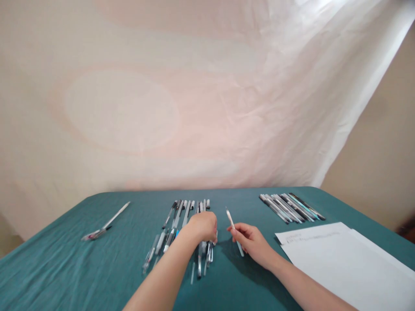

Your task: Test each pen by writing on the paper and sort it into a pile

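Note:
A white pen (231,219) is pinched between the thumb and fingers of my right hand (249,239), its narrow dark tip pointing up and away. To the left, my left hand (205,225) hangs over the pile of pens (199,255), its fingers curled and closed. Those fingertips face down and are mostly hidden, so whatever they hold cannot be made out. Pens and clear caps lie below and beside that wrist, some blurred. More upright-lying pens (177,214) stretch behind my left forearm.
A neat row of pens (292,208) lies at the back right. White paper sheets (343,263), the rear one with faint writing, cover the right front. A lone white pen (117,215) rests at the left beside a clear-and-dark piece (95,234). Green cloth (48,268) covers the table.

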Demonstrator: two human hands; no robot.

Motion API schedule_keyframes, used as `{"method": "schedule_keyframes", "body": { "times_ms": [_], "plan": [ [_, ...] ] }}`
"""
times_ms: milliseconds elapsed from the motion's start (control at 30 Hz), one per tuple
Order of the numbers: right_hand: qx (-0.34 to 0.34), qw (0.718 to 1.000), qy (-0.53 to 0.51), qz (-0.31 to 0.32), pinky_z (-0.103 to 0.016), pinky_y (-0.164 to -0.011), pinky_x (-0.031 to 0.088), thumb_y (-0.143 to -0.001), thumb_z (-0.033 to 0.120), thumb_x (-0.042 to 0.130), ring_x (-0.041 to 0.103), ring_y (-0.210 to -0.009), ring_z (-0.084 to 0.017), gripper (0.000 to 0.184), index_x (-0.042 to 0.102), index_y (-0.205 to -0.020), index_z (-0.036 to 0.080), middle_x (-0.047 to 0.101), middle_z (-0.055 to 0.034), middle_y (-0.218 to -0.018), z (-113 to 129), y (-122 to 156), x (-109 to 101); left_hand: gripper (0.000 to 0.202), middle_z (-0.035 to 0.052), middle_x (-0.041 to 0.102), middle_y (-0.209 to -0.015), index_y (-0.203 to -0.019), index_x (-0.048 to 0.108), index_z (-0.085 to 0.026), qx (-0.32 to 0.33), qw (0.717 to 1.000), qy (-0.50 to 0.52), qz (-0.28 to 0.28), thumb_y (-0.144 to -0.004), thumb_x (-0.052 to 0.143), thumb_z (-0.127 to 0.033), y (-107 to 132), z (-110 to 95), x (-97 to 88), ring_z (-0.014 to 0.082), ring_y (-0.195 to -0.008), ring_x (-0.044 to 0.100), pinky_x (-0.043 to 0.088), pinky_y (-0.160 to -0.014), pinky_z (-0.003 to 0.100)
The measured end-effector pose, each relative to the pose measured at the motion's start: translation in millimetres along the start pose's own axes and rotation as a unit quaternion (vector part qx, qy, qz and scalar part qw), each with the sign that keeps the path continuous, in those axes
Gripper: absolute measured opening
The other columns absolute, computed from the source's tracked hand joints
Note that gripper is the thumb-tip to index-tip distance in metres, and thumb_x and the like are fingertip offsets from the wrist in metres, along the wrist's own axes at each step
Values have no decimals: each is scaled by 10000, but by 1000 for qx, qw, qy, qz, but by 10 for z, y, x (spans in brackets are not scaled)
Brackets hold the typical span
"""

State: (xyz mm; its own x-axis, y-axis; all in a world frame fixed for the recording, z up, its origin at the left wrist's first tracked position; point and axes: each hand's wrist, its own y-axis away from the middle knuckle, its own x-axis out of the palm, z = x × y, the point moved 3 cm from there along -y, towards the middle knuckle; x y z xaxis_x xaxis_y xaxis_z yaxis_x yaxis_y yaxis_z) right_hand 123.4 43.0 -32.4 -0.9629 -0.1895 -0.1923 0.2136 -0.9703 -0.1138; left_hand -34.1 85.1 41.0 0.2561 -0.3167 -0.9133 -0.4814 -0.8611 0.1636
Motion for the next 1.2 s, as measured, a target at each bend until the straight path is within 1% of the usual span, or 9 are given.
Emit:
{"method": "schedule_keyframes", "body": {
  "times_ms": [133,367,567,700,867,1000,1100,1200],
  "plan": [
    [0,1000,6,-2,-180,-397,302,-788,525,501,378,-442,-63,408,628,-933,165,526,19,-637,-2,-2,-1,138,71,675,-588,-466,625,-182,-11,1000,-29,-2,-407,750,-185,-10,-18,34,220,-577,618,425,-547,261],
    [-1,1000,13,-1,-179,-388,287,-792,524,496,369,-441,-63,411,635,-942,167,531,15,-638,-12,-8,-2,171,92,676,-607,-472,616,-178,-27,998,-52,-14,-386,761,-206,-28,-16,70,262,-641,639,455,-597,295],
    [-5,1000,11,1,-181,-398,281,-800,502,500,372,-449,-65,389,636,-942,167,531,16,-634,-15,-13,-6,173,119,668,-590,-450,608,-165,-29,998,-62,-3,-390,769,-188,-20,-46,74,301,-628,639,469,-577,331],
    [-3,1000,10,3,-183,-402,281,-800,497,504,372,-450,-65,386,636,-944,163,535,13,-634,-18,-14,-5,146,102,662,-575,-463,623,-166,-25,998,-65,2,-414,759,-186,-11,-55,63,280,-597,638,467,-557,315],
    [-6,1000,15,2,-181,-402,271,-809,481,503,368,-453,-62,371,633,-938,159,539,10,-640,-5,-6,-8,162,82,665,-576,-464,631,-174,-16,998,-62,13,-384,771,-164,-5,-65,64,256,-578,633,453,-536,286],
    [-7,1000,18,1,-181,-402,272,-817,472,500,371,-451,-59,361,631,-934,156,541,10,-642,-27,-5,-10,114,89,672,-592,-487,649,-163,-10,998,-60,30,-428,746,-166,-11,-58,85,245,-577,624,435,-520,274],
    [-7,1000,19,3,-183,-406,279,-816,473,498,379,-453,-63,365,631,-943,157,541,10,-645,-40,-12,-8,90,61,673,-590,-523,669,-169,-1,998,-45,40,-458,724,-196,-26,-14,82,210,-577,616,416,-515,238],
    [-10,1000,15,6,-190,-424,293,-816,464,502,383,-460,-68,357,633,-940,157,535,15,-637,-26,-17,-5,113,31,662,-563,-590,694,-172,11,999,-15,43,-511,699,-252,-45,64,18,173,-557,598,397,-505,212]
  ]
}}
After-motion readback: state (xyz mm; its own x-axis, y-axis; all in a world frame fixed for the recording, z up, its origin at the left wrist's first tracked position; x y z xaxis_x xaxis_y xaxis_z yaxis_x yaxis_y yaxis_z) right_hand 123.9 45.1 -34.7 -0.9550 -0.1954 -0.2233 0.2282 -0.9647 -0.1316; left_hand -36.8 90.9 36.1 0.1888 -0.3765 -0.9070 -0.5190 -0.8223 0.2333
